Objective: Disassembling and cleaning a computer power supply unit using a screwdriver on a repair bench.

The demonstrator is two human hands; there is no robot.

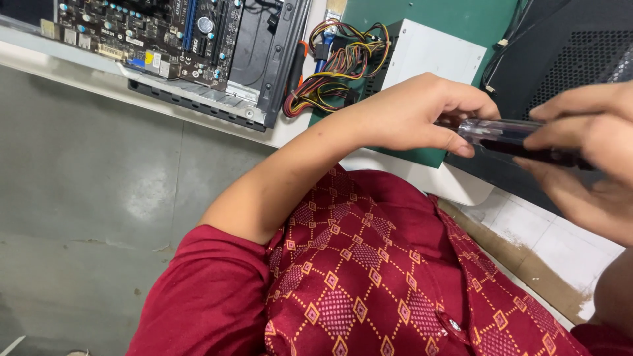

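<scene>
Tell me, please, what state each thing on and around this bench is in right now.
Left hand: closed on the screwdriver.
Right hand: fingers around the screwdriver's handle.
Screwdriver: held level between both hands.
Computer case: open, circuit board exposed.
Power supply: outside the case, wires loose.

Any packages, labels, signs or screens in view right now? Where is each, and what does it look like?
No packages, signs or screens.
Sticker: small yellow square on the motherboard, top left.
Both the left hand and the right hand grip a clear-handled tool; any label on it is too blurred to tell.
</scene>
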